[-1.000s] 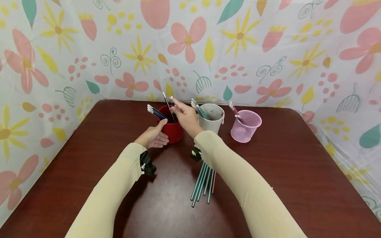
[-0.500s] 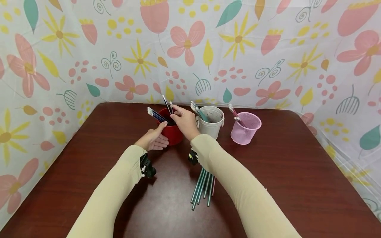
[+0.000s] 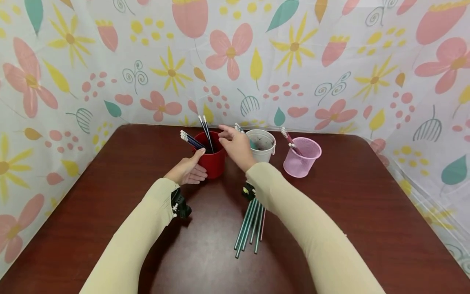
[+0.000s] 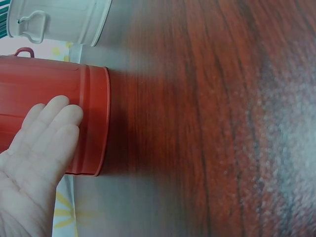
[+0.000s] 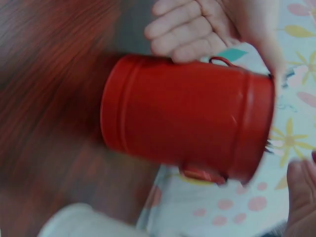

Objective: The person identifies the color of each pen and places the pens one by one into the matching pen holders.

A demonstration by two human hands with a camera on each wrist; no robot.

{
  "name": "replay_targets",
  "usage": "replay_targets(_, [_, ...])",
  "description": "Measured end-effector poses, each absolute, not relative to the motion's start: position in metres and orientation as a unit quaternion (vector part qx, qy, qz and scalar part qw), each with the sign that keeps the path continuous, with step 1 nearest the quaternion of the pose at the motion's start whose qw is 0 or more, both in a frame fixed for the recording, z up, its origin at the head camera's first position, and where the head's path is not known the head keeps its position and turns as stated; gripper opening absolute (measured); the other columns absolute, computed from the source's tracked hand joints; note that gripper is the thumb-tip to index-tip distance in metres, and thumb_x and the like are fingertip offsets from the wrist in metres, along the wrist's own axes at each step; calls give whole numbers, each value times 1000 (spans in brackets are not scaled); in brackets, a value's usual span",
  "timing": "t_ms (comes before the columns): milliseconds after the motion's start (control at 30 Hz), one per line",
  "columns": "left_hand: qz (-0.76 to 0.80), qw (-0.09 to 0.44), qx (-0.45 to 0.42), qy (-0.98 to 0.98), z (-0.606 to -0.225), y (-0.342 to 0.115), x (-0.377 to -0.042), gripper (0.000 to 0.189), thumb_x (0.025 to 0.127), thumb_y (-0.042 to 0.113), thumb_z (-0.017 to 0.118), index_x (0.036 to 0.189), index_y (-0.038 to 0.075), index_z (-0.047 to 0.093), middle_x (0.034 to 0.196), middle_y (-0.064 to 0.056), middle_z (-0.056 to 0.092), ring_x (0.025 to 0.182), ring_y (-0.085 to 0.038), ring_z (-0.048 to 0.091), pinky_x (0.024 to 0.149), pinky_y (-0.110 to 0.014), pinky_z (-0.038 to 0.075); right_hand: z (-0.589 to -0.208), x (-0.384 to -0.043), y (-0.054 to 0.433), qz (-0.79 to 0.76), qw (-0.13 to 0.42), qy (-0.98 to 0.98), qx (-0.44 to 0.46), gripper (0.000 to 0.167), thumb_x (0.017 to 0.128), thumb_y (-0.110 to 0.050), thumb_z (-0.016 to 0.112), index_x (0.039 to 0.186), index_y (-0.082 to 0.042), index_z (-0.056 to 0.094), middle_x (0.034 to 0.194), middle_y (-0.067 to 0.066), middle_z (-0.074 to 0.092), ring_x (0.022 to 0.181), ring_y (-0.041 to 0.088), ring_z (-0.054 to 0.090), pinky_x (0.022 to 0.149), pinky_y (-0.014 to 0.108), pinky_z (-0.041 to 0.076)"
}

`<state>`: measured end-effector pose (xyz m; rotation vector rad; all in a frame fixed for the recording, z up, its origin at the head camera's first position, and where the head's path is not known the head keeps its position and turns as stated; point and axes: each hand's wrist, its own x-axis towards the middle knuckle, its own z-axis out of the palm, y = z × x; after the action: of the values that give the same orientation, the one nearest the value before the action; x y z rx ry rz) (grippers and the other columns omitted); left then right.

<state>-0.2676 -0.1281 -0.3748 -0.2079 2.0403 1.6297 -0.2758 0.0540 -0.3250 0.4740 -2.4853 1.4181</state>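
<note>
- The left hand is unclenched, its straight fingers laid along the side of the red bucket, with the thumb up at the rim.
- The right hand is released, fingers slightly bent around nothing, just beside the red bucket's rim and partly in front of the white bucket.
- The red bucket stands upright on the table, near its far edge and left of the white bucket.
- Inside it, a bunch of dark blue pencils leans toward the left, while two dark pencils stand more steeply, white erasers up.
- Teal pencils lean in the white bucket, partly hidden from me by the right hand.
- The pink mesh cup, farthest right, holds reddish pencils leaning left.
- Nearer the person, loose teal pencils lie on the table beside a pinkish pencil; their far ends are covered by the right arm.
- Pale sleeves cover both arms, and a black device sits at the left wrist.
- A flower-printed cloth hangs behind the table.
</note>
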Motion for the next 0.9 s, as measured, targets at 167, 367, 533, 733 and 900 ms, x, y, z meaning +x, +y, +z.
replay_targets(167, [601, 260, -77, 752, -371, -127, -268, 85, 94, 64, 34, 126, -13, 52, 124, -28, 58, 112, -36, 59, 94, -41, 48, -311, -265, 82, 469, 103, -852, 210, 28, 89, -1, 64, 117, 2, 66, 102, 17, 70, 98, 27, 66, 85, 34, 52])
replay_targets(367, [603, 265, -83, 748, -371, -127, -267, 87, 93, 65, 34, 127, -13, 51, 126, -29, 56, 114, -36, 58, 95, -42, 47, -310, -252, 116, 375, 18, -891, 255, 21, 85, -3, 69, 105, 3, 70, 96, 14, 72, 93, 24, 67, 83, 32, 52])
replay_targets(533, [603, 264, -86, 748, -373, -127, -268, 87, 93, 65, 34, 127, -13, 52, 125, -28, 57, 112, -35, 59, 94, -41, 48, -321, -239, 143, 262, -66, -910, 316, 17, 83, -9, 71, 98, 0, 72, 86, 6, 73, 80, 14, 64, 77, 29, 51])
replay_targets(733, [603, 270, -81, 746, -374, -126, -268, 87, 93, 65, 33, 128, -14, 50, 126, -29, 56, 114, -36, 58, 96, -42, 46, -342, -223, 172, 213, -143, -924, 282, 14, 87, -14, 64, 82, -3, 71, 66, -2, 64, 61, 6, 54, 59, 23, 45])
replay_targets(900, [598, 275, -65, 750, -372, -130, -268, 88, 94, 64, 32, 129, -15, 49, 128, -30, 54, 116, -37, 56, 98, -43, 45, -361, -214, 181, 182, -209, -943, 183, 23, 89, -20, 61, 74, -4, 67, 60, 2, 63, 55, 12, 60, 54, 27, 48])
